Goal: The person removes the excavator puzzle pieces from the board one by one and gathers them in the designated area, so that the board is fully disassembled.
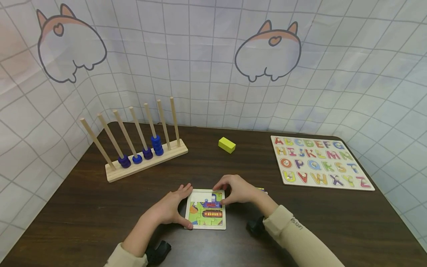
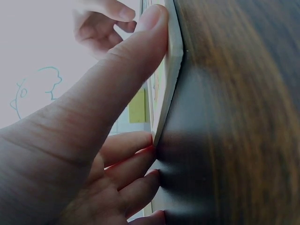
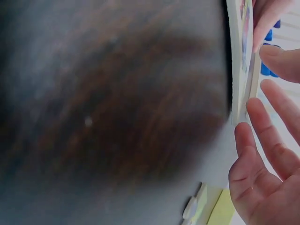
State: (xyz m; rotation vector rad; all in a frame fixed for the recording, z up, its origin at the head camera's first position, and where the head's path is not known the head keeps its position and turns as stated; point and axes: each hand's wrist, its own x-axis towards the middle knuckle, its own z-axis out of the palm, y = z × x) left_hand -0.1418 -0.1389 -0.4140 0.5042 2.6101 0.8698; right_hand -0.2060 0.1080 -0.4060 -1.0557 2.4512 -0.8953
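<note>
A small jigsaw puzzle (image 1: 207, 218) in a pale frame lies on the table, its lower part showing a green scene with a purple and red vehicle. White backing shows at its upper left. My left hand (image 1: 171, 207) spans the frame's left side, thumb on the near corner and fingertips against the far corner. Over the upper right of the puzzle is my right hand (image 1: 238, 191), index finger near the top edge and thumb by the right edge. Between them lies a yellow-green puzzle piece (image 1: 218, 194). In the right wrist view its thumb and fingers stand apart.
A wooden bead counter (image 1: 146, 163) with blue beads stands at the back left. A yellow block (image 1: 227, 145) lies behind the puzzle. An alphabet board (image 1: 321, 163) lies at the right. Something colourful (image 1: 262, 189) is partly hidden behind the right hand.
</note>
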